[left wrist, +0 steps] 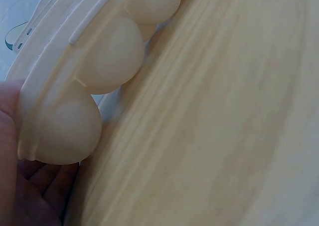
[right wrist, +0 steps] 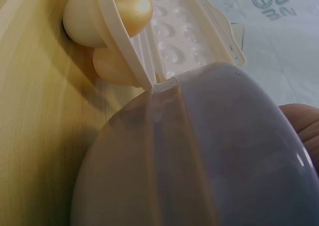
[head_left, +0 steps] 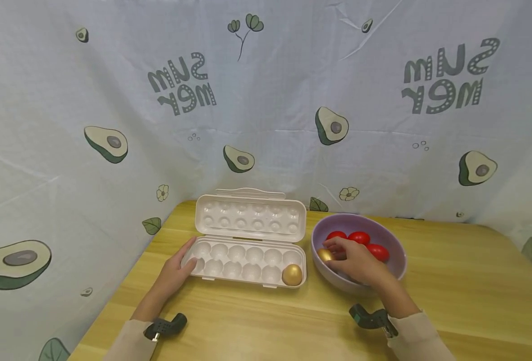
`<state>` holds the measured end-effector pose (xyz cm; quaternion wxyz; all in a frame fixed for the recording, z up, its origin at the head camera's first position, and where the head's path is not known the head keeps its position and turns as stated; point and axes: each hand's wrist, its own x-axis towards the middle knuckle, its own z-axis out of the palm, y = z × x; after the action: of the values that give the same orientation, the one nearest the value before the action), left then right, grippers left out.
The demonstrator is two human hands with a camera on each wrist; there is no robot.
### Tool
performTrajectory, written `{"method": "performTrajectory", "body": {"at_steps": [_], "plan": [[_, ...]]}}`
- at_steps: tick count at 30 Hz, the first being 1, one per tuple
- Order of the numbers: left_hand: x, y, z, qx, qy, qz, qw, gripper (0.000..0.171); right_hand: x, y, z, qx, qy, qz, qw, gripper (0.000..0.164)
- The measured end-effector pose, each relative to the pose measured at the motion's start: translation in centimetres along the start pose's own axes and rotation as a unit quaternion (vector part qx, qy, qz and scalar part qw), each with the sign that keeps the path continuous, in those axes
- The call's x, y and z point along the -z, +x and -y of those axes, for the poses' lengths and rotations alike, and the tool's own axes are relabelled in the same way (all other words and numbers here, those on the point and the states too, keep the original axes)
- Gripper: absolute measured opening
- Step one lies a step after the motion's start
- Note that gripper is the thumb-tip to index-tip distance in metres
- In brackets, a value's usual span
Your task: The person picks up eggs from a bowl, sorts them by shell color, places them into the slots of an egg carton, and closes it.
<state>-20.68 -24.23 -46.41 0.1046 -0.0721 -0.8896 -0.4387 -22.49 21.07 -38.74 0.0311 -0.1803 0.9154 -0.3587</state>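
An egg carton (head_left: 251,240) made of pale plastic lies with its lid folded back, and a gold egg (head_left: 292,275) fills its front right cup. At the left end my left hand (head_left: 176,269) holds the carton, thumb over the rim and fingers beneath, as the left wrist view shows. My right hand (head_left: 351,258) reaches into a purple bowl (head_left: 399,244), its thumb and fingers round another gold egg (head_left: 325,255) at the left inner side. Several red eggs (head_left: 359,237) lie behind and beside this hand. The bowl wall hides most of the right hand in the right wrist view.
Everything stands on a wooden table (head_left: 455,286). The bowl sits just right of the carton, close to its end. Behind and left of the table hangs a white cloth (head_left: 266,95) printed with avocados and lettering.
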Motion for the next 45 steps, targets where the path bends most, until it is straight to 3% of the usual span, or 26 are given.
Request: {"method": "performTrajectory", "body": {"at_steps": [7,19,27,36,45], "plan": [[0.01,-0.13,0.04,0.010,0.004,0.003,0.9999,0.059,-0.06,-0.14,0.17,-0.002,0.013,0.006,1.000,0.041],[0.11,0.14,0.02,-0.008,-0.001,0.003,1.0000,0.059,0.10,-0.10,-0.06,-0.001,0.025,0.013,1.000,0.038],[0.20,-0.05,-0.03,0.004,0.006,0.004,1.0000,0.059,-0.06,-0.07,-0.01,0.002,0.040,0.012,0.999,0.031],[0.25,-0.13,-0.25,0.005,0.012,0.001,0.9999,0.058,0.14,-0.19,0.02,-0.006,0.048,0.025,0.999,0.040],[0.31,-0.13,-0.44,0.022,0.010,0.009,0.9997,0.059,0.14,-0.05,-0.19,-0.005,0.039,0.025,0.999,0.039]]}}
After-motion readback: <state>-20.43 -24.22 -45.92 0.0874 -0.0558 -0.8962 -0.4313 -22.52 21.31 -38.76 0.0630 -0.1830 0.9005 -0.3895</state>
